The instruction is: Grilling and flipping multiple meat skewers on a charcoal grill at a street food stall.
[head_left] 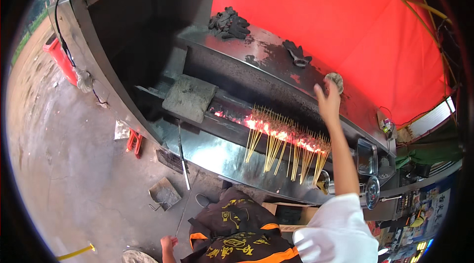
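My right hand [329, 101] reaches over the far side of a long metal charcoal grill [217, 147], fingers apart. Its fingertips are beside a pale round wad [335, 81] on the back ledge; I cannot tell whether they touch it. Below that forearm, a dense row of meat skewers [289, 132] lies over glowing coals [256, 124], bamboo ends sticking out toward me. Low at the left, my left hand [169, 242] hangs beside my dark apron [232, 218], small in view, with loosely bent fingers and nothing visible in it.
Dark gloves [229, 23] and another glove [297, 54] lie on the back ledge. A grey slab [189, 98] covers the grill's left part, near a metal rod [183, 159]. Metal containers [370, 191] stand at right. A square pan [164, 194] sits on the floor.
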`<state>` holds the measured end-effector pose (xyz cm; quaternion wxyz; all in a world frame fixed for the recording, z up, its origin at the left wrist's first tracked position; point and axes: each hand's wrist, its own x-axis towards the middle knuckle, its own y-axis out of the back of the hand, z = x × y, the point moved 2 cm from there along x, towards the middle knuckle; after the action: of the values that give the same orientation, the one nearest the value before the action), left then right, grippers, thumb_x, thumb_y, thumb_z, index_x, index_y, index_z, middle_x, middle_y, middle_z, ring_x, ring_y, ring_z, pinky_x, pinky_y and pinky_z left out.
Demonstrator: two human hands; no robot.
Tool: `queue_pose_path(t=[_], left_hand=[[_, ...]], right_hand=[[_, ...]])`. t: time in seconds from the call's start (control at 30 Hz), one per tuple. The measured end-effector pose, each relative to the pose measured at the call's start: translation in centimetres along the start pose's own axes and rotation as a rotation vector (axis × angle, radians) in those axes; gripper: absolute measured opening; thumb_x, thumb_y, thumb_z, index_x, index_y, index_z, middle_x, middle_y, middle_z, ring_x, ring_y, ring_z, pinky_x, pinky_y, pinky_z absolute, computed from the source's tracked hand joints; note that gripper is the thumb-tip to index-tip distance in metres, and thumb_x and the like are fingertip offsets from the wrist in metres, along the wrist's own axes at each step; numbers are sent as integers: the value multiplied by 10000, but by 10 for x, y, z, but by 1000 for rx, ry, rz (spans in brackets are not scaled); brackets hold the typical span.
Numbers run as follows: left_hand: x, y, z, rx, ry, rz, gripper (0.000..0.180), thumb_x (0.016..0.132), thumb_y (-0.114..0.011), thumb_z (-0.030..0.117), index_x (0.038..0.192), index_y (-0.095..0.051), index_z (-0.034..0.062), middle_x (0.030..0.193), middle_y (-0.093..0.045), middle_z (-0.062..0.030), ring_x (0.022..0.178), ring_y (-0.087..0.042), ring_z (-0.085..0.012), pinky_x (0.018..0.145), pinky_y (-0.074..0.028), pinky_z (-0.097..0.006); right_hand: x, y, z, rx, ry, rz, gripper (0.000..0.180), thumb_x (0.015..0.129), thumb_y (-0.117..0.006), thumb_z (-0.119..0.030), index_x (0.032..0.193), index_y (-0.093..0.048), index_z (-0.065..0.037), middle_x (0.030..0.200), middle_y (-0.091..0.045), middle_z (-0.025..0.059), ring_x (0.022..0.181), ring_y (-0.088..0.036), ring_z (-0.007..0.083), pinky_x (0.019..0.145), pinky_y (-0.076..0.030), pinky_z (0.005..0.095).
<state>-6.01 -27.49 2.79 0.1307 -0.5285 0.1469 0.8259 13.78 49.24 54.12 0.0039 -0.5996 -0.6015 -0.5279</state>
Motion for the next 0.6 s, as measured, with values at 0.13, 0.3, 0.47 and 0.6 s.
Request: queue_pose_path(t=[0.13, 0.3, 0.47, 0.6], left_hand=[[-38, -60, 88, 76, -109, -123, 300, 870, -512, 134, 1110, -530, -46, 800, -638, -166, 614, -629, -219, 540, -530, -298], [-121, -198, 199, 225, -292, -440, 266, 919, -514, 176, 1114, -552, -1, 884, -637, -105, 683, -621, -133, 618, -520, -240], [-178, -327, 253, 408, -453, -673, 320, 950, -489, 274, 1119, -538, 7, 895, -623, -73, 751, -598, -130, 664, -496, -243], [-186, -418, 268, 502, -670, -710, 422, 967, -411, 381, 1137, -528, 12, 947, -619, -82, 777, -594, -148, 693, -483, -280]], right_hand=[[-177, -1, -66, 315, -268, -529, 358, 832, -661, -238, 1103, -580, -18, 1015, -606, 96, 916, -591, 185, 822, -472, 314], [-360, 4, -27, 322, -663, -781, 319, 829, -681, -305, 944, -643, -9, 793, -651, 50, 736, -606, 126, 710, -489, 277], [-434, 55, 65, 465, -1074, -303, 387, 951, -489, -336, 809, -631, -5, 662, -595, 16, 584, -548, 79, 541, -455, 233], [-417, 96, 132, 351, -1171, -1, 350, 928, -530, -360, 918, -585, -15, 735, -611, 43, 586, -568, 80, 510, -462, 214]])
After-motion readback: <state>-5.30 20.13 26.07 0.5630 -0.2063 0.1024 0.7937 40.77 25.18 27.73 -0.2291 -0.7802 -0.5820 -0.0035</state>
